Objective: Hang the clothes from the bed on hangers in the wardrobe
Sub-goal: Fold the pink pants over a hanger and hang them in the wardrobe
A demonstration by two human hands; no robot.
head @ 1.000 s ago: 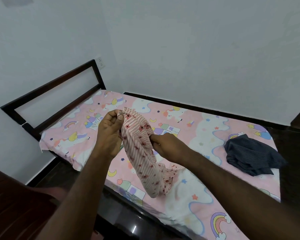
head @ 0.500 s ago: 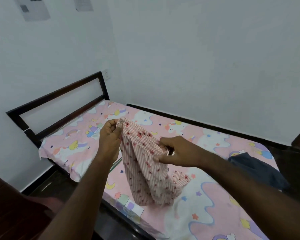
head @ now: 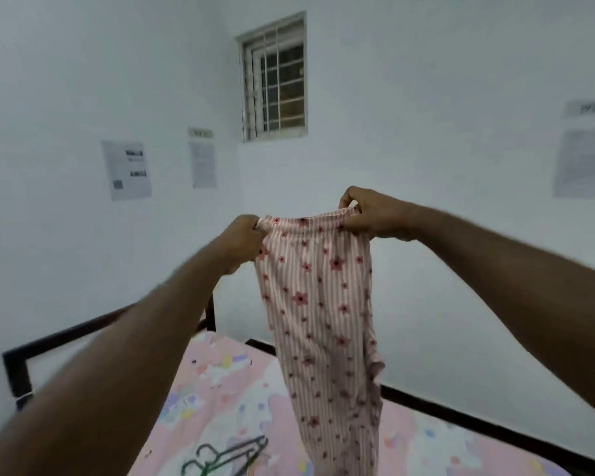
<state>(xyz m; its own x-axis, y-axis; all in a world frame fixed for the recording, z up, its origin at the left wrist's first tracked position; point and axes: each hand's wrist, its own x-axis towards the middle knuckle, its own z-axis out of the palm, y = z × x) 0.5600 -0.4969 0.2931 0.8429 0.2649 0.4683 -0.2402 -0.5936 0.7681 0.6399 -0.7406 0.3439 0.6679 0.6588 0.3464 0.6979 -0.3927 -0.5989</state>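
I see both hands up at about chest height in front of the white wall point(head: 443, 97). They are spread apart and each is clamped on one end of a waistband. My left hand point(head: 243, 240) has its fingers bunched round the left end of the gathered elastic. My right hand point(head: 364, 214) pinches the right end between thumb and curled fingers and sits a little higher than the left. Between them the pyjama bottoms point(head: 320, 321) are stretched open at the top. They are pale pink with fine stripes and scattered red flowers. The garment hangs straight down in the air, narrowing as it falls, and its lower end runs out of the bottom of the view, so I cannot tell whether it touches the bed point(head: 227, 389). The bed lies below and beyond my arms, covered in a pink cartoon-print sheet, with its dark headboard point(head: 18, 369) to the left against the wall. A small bunch of dark green wire hangers point(head: 251, 447) lies on the sheet near the bottom edge, just left of the hanging cloth and apart from it. High up on the wall is a small barred window point(head: 273, 77). Printed sheets point(head: 126, 170) are stuck to the wall on the left and at the far right, too blurred for me to read.
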